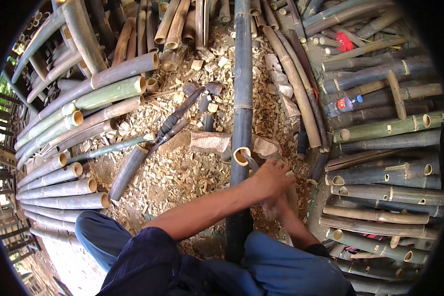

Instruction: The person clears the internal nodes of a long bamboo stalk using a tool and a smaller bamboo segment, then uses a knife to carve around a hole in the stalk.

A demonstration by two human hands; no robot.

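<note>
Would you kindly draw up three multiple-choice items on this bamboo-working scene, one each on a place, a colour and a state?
1. Where does the plastic bottle lie?
A. on the bamboo poles at the right
B. in the person's lap
C. on the wood block

2. What colour is the bottle's cap?
A. yellow
B. blue
C. black

3. What is the state of the left hand?
A. open and flat on the ground
B. closed around a blade at the cut bamboo end
C. resting empty on the knee

Answers:
1. A, as the bottle rests across the stacked poles at the right.
2. B, as the cap at its right end shows blue.
3. B, as the fingers are curled around a handle, with the blade meeting the open end of the dark pole; the right hand is tucked just beneath it.
</note>
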